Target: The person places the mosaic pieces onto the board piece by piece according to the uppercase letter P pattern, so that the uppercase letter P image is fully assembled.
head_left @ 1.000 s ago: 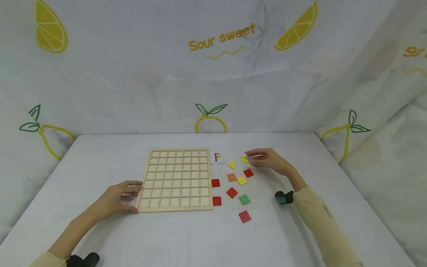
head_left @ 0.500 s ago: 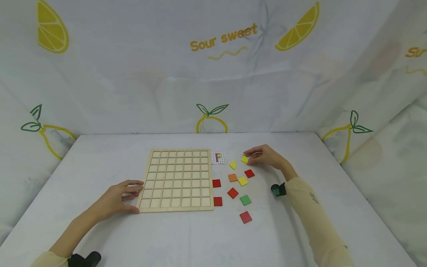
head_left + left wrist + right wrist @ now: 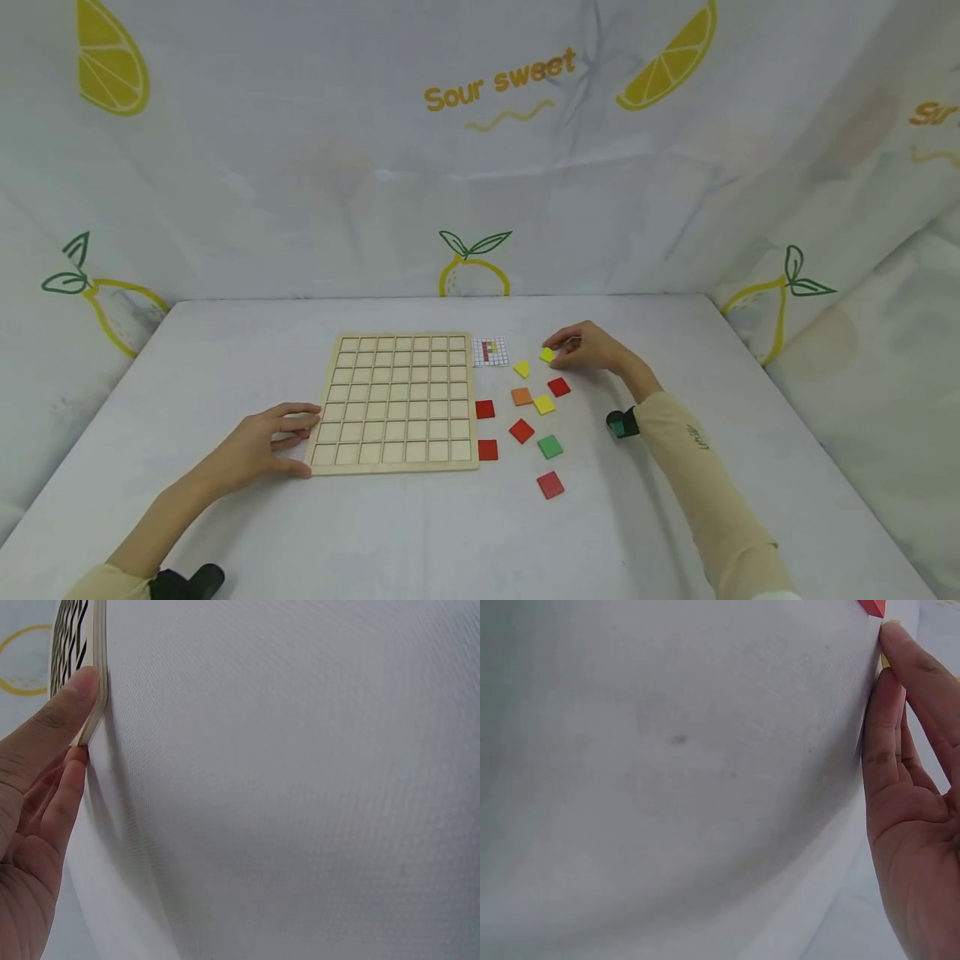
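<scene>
A square wooden grid board (image 3: 393,405) lies on the white table. My left hand (image 3: 264,447) holds its left edge near the front corner; in the left wrist view, the thumb (image 3: 82,681) and fingers (image 3: 75,769) meet the board's edge (image 3: 96,682). Beyond the loose tiles, my right hand (image 3: 588,347) pinches a small yellow tile (image 3: 547,355), partly hidden by the fingertips. That tile (image 3: 886,660) shows as a sliver between thumb and finger in the right wrist view. A second yellow piece (image 3: 522,368), roughly triangular, lies just left of it.
A small printed pattern card (image 3: 491,352) lies against the board's far right side. Several red tiles (image 3: 521,431), an orange tile (image 3: 521,397), a yellow square tile (image 3: 543,405) and a green tile (image 3: 550,447) are scattered right of the board. A printed cloth (image 3: 300,167) hangs behind the table.
My right hand has moved a little left and its fingers have closed on the yellow tile. The left hand and the board stay in place.
</scene>
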Motion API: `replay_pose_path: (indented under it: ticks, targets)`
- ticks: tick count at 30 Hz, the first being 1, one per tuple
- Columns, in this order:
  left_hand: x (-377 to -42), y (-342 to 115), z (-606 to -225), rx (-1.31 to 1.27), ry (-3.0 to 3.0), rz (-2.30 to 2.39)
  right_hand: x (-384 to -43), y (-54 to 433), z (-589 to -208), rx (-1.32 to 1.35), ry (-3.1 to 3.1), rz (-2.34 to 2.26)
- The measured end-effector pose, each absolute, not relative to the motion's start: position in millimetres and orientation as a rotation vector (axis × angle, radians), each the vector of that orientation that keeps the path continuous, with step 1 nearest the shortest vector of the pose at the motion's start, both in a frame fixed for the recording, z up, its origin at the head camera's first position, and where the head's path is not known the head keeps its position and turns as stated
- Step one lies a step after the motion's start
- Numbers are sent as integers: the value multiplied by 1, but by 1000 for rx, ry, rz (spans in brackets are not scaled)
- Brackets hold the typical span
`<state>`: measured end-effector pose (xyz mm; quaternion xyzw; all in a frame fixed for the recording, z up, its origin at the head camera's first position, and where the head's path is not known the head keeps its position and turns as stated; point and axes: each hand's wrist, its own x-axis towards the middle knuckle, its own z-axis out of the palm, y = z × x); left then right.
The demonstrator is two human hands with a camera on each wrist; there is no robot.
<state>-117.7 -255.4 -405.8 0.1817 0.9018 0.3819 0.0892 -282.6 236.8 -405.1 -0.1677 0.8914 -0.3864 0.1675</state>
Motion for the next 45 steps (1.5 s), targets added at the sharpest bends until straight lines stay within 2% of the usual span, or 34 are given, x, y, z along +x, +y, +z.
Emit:
replay_pose_path:
  ticks: [8,27,33,45]
  targets:
    - [-118,-257,-408,548,2660,1176,-279,239,-407,-496,2558,-1117]
    - [-116,-258,-408,582,2642,1198,-260,242,-402,-289,2448,-1323]
    - [-115,-258,-405,581,2652,1171,-255,231,-402,-270,2396,-1393]
    - [-117,-260,-406,633,2642,1203,-258,186,-402,-395,2315,-1442]
